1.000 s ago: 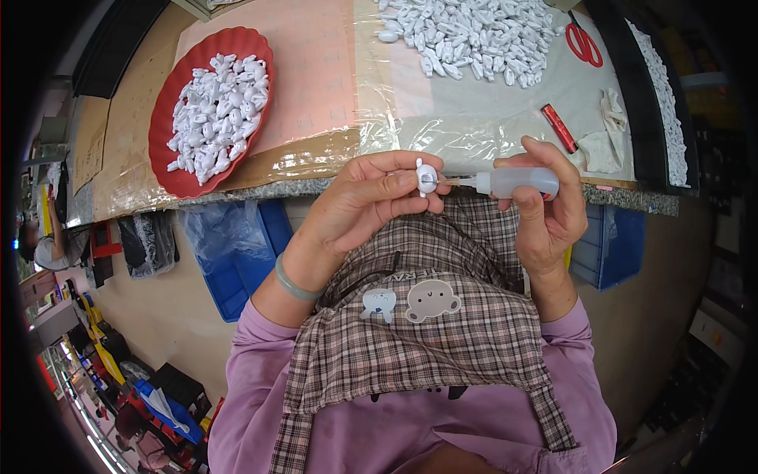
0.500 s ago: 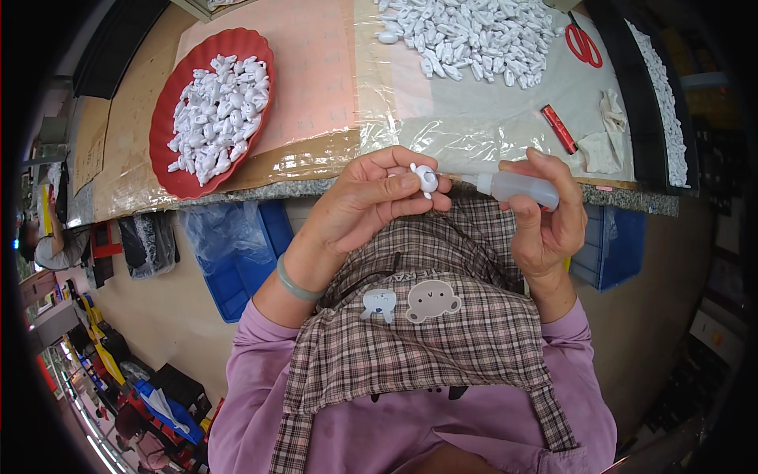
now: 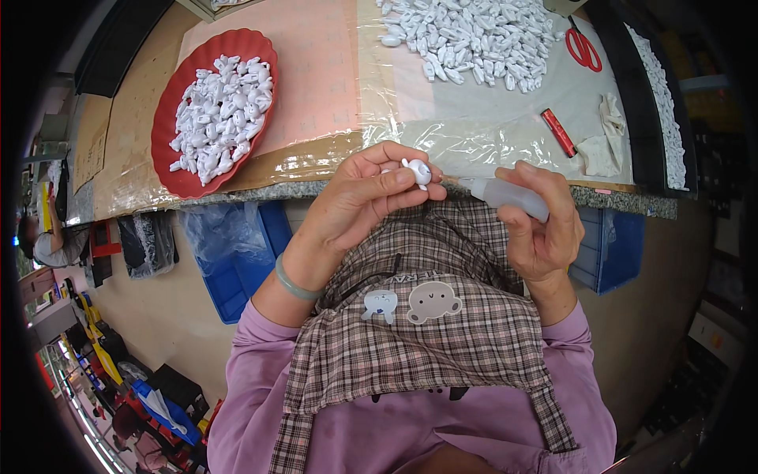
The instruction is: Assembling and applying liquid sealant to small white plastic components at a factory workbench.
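Note:
Between the thumb and fingers of my left hand is a small glossy white plastic piece, rounded with little stubs. My right hand grips a translucent squeeze bottle with a thin nozzle. The bottle lies tilted, its nozzle pointing left at my left fingertips, close beside the white piece. Whether the tip touches the piece I cannot tell. Both hands are above my lap, just off the table's near edge. To the left, a red scalloped bowl holds many similar white pieces.
A heap of narrow white pieces covers the table's far middle. At the right are red-handled scissors, a red tube, a crumpled cloth and a black-edged tray of white pieces. Blue bins stand below the table.
The squeeze bottle has tipped, its back end lower, and shifted slightly left. The white piece has turned and moved a little left in my left fingers.

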`<state>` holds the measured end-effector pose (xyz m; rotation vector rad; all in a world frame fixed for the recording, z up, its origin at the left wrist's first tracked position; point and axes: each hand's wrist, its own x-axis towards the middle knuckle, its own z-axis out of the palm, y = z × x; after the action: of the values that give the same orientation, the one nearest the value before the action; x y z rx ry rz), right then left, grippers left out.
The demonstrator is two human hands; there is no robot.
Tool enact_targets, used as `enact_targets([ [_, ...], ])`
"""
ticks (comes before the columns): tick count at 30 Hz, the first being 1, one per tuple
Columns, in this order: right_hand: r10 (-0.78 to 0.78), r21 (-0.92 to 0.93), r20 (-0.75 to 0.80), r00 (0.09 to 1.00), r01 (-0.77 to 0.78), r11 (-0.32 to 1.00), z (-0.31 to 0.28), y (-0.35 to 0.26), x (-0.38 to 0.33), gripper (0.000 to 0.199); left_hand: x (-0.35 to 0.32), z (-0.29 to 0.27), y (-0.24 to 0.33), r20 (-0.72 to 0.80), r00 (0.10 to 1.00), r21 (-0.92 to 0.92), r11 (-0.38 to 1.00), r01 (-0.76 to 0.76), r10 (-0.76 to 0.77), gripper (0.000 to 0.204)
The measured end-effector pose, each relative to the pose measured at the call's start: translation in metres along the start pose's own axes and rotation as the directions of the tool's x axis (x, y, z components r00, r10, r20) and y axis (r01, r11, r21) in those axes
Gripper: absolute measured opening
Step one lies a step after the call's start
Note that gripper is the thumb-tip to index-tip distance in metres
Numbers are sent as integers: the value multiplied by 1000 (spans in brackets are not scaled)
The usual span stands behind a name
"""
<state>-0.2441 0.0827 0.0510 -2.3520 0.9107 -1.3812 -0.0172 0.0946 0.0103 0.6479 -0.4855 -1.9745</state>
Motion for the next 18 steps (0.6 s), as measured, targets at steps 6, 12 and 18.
enact_targets([
  [6,395,468,2,919,-350,811,8,11,-5,30,1,-5,3,12,1000,-30,999,11,-10,26],
  [12,692,660,66,719,-551,510,25,40,9,34,-6,-9,10,-61,998,-5,1000,-3,3,27],
  [18,716,601,299,631,-707,372,40,64,26,29,-11,-12,11,-69,997,-38,999,-23,21,30],
])
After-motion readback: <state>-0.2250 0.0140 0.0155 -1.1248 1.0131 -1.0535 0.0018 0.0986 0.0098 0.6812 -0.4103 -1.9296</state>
